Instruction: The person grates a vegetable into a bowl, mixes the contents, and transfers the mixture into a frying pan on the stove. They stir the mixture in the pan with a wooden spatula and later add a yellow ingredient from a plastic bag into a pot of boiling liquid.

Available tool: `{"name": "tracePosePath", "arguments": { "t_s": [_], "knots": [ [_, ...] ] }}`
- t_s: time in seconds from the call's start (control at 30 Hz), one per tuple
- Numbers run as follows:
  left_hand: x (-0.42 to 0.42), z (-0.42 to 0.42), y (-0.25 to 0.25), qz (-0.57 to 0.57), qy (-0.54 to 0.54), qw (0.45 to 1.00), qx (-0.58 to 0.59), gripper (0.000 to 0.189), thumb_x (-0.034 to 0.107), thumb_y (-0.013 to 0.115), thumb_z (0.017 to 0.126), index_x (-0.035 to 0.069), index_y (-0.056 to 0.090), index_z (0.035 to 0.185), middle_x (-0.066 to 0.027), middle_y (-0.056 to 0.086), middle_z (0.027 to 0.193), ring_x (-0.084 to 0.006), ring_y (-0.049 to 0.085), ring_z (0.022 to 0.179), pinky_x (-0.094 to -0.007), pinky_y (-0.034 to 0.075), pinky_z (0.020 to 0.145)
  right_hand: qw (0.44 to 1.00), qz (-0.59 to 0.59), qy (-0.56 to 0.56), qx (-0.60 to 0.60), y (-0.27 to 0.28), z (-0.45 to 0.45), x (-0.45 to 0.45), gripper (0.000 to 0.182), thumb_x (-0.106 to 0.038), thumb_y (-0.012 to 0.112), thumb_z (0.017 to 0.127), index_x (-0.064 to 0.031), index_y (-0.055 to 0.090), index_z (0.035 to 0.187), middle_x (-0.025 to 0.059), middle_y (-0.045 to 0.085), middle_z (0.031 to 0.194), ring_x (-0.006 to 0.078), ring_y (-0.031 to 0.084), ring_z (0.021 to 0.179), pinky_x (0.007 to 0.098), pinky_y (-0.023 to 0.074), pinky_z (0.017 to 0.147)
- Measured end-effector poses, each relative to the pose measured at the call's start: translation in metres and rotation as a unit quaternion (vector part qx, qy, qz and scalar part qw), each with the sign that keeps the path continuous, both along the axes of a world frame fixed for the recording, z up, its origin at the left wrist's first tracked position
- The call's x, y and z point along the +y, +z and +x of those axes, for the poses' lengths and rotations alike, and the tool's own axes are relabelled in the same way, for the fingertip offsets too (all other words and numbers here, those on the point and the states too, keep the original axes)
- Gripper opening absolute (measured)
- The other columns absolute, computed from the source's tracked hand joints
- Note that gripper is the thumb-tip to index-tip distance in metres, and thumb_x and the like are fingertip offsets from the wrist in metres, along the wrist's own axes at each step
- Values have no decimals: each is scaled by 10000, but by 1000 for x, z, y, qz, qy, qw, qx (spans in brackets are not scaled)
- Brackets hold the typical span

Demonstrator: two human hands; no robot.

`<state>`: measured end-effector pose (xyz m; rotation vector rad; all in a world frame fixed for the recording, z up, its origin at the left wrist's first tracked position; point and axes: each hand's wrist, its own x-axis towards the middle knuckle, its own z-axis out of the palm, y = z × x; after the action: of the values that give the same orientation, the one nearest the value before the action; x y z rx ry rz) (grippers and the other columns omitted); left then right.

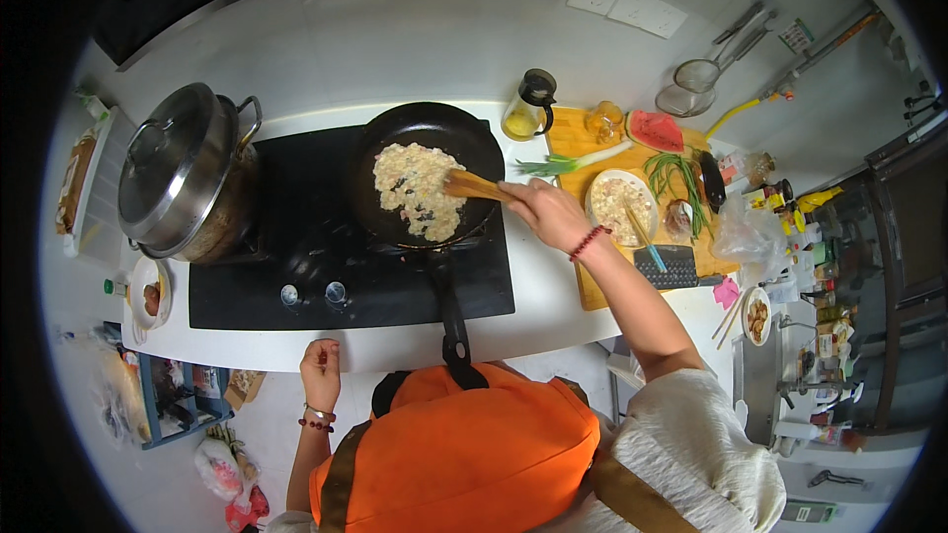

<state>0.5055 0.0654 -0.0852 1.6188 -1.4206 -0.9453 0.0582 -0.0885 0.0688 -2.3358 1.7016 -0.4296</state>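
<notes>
A black frying pan [426, 118] sits on the right side of the black gas cooktop [296, 311], its handle towards my apron. Pale, lumpy batter with small dark and pink bits [418, 185] lies spread in it. My right hand [546, 213] grips a wooden spatula [478, 186], whose blade touches the batter's right edge. My left hand [321, 370], fingers curled and nothing visible in it, is by the counter's front edge, left of the pan handle. Right of my right hand, a white bowl [621, 211] of similar mixture with chopsticks in it stands on the wooden cutting board [592, 296].
A large lidded steel pot [181, 178] stands on the cooktop's left. A glass oil jug [529, 105] is behind my right hand. The board also bears a leek [578, 160], watermelon [655, 132], green beans [678, 181] and a cleaver-like dark blade [666, 266]. Further right is a sink [759, 385].
</notes>
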Motion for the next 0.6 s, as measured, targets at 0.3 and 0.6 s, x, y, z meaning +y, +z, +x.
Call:
{"name": "tracePosePath", "arguments": {
  "t_s": [0.3,0.6],
  "knots": [
    [3,-9,-5,22,9,1000,15,107,83,589,936,-6,634,898,-33,589,785,-88,516,669,-238,435,619,997,48,-46,-24,-7,-10,-4,332,-325,545,952,-129,639,1203,189,678,979,370,638,934,463,510,795],
    [3,-21,2,27,-7,1000,10,102,75,582,934,-7,633,902,-36,588,784,-92,517,668,-241,434,618,996,80,31,33,18,3,22,320,-289,552,945,-118,635,1203,176,665,947,364,640,885,450,512,770]
  ]
}}
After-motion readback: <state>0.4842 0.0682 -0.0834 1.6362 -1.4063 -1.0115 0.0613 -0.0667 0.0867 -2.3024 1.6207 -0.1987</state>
